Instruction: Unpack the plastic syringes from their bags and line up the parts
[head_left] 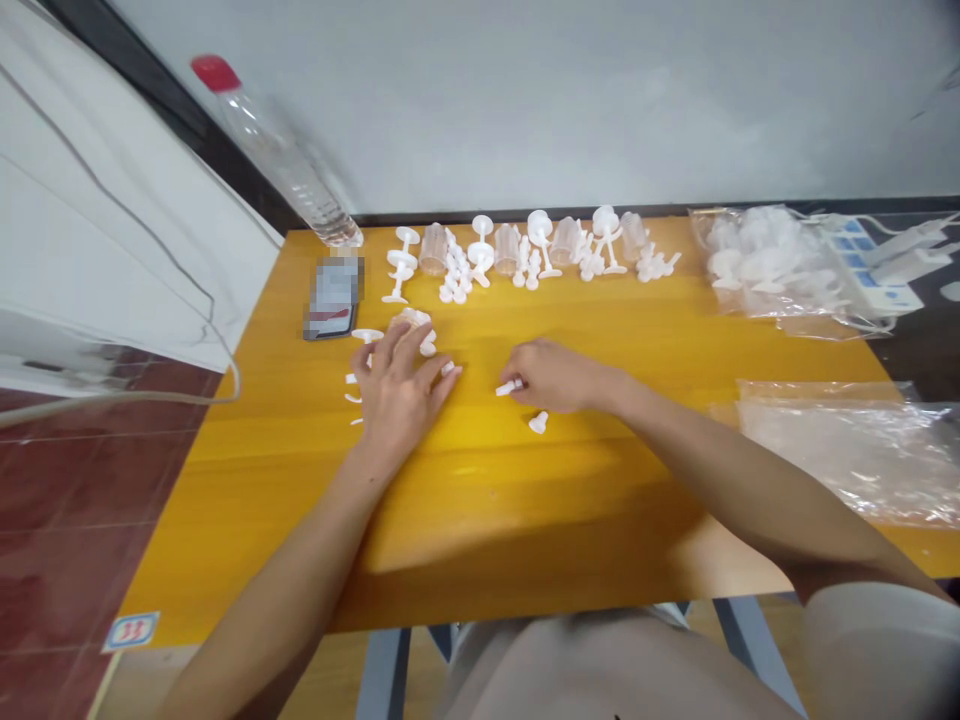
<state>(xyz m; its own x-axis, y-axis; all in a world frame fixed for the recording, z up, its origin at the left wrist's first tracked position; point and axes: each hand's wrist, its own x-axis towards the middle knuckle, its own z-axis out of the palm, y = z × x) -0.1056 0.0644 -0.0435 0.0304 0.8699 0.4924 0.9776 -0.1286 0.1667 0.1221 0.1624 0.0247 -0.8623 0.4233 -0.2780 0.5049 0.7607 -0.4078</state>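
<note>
My left hand (397,385) lies flat on the yellow table (480,500), fingers stretched over a small heap of white plastic parts (414,322); several small pieces show at its left edge. My right hand (555,375) rests on the table to the right, fingers curled, pinching a small white plastic piece (508,387) that sticks out leftward. Another small white piece (538,423) lies just below that hand. A row of white and translucent goblet-like plastic parts (525,250) stands along the table's far edge.
A clear bottle with a red cap (281,155) stands at the far left corner, a phone (334,298) beside it. Plastic bags of white parts (772,265) and an empty bag (847,450) lie at the right, with a power strip (874,265) behind.
</note>
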